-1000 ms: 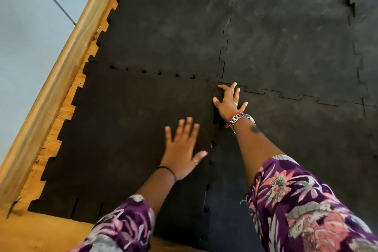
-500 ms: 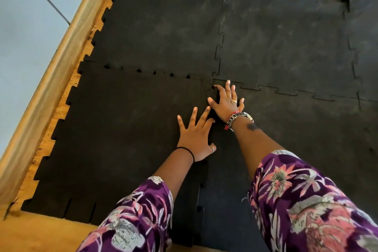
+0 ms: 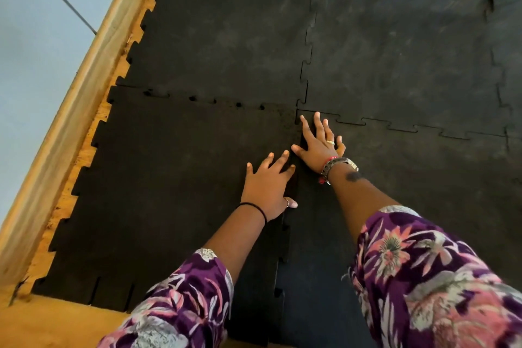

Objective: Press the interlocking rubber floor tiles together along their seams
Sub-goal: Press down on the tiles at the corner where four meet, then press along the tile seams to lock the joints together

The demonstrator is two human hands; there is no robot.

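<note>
Both hands lie flat, fingers spread, gripping nothing; left hand [image 3: 268,182] weights the near-left black interlocking rubber tile [image 3: 175,178]; right hand [image 3: 319,144] presses its unseated seam [image 3: 285,237] beside the near-right tile [image 3: 423,178].

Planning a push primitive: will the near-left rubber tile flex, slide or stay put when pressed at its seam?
The near-left tile probably flexes: its right edge looks raised along the seam, where the tabs are not seated. It likely stays put rather than slides; its matte surface looks grippy, and both the left hand and right hand press flat.
</note>
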